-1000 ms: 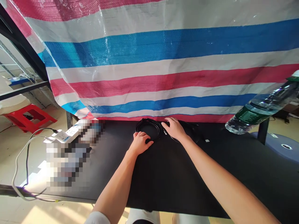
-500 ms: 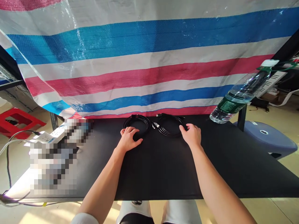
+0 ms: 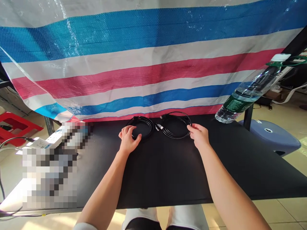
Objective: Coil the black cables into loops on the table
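Note:
Two coils of black cable lie side by side on a black tabletop [image 3: 168, 175]. At the near left edge of the left cable coil [image 3: 151, 127] rests my left hand [image 3: 128, 139], thumb and fingers apart; whether its fingertips touch the loops is hard to see. My right hand [image 3: 199, 135] pinches the right rim of the other cable coil [image 3: 176, 137] between thumb and fingers. One loop of that coil stands up higher at the back. Silver connector plugs [image 3: 160, 127] lie between the two coils.
A striped plastic sheet [image 3: 144, 76] hangs behind the table. At the right back stands a water bottle [image 3: 240, 100] with a green label. A power strip [image 3: 54, 137] and blurred items lie left; a red stool [image 3: 19, 127] and a blue stool [image 3: 271, 134] flank the table.
My right hand has closed on the right coil's rim, and a loop there has lifted and widened. My left hand has moved slightly left, its thumb drawn in closer. The view has shifted a little.

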The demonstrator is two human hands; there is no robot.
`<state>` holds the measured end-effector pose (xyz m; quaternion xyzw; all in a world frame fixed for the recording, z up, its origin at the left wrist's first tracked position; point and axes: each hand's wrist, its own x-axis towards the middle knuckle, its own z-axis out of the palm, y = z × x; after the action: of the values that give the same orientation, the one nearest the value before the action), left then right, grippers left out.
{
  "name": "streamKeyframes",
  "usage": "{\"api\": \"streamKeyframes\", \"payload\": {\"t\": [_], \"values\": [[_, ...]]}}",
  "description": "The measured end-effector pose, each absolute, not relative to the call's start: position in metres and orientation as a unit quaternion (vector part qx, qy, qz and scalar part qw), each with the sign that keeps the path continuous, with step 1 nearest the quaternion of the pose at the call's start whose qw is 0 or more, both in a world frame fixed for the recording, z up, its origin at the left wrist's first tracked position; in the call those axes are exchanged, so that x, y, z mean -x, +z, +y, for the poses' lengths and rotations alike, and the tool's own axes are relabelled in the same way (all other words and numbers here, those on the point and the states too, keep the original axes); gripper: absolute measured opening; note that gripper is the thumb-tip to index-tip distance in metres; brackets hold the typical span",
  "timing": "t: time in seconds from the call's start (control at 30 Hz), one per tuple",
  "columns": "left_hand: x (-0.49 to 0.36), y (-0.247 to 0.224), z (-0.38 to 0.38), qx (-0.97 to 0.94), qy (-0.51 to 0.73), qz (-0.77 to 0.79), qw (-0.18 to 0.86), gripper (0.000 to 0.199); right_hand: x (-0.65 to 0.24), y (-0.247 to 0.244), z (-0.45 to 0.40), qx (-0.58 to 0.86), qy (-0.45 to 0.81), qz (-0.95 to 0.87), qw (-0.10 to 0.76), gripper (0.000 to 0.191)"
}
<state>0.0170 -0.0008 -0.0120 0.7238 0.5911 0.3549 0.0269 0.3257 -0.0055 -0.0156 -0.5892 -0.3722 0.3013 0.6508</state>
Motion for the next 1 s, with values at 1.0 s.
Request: {"api": "streamKeyframes", "payload": {"t": [1.0], "values": [[-0.036, 0.043, -0.022, -0.330, 0.708, 0.318, 0.538, 0.054, -0.351, -0.016, -0.008, 0.775, 0.093, -0.493, 0.384, 0.019]]}}
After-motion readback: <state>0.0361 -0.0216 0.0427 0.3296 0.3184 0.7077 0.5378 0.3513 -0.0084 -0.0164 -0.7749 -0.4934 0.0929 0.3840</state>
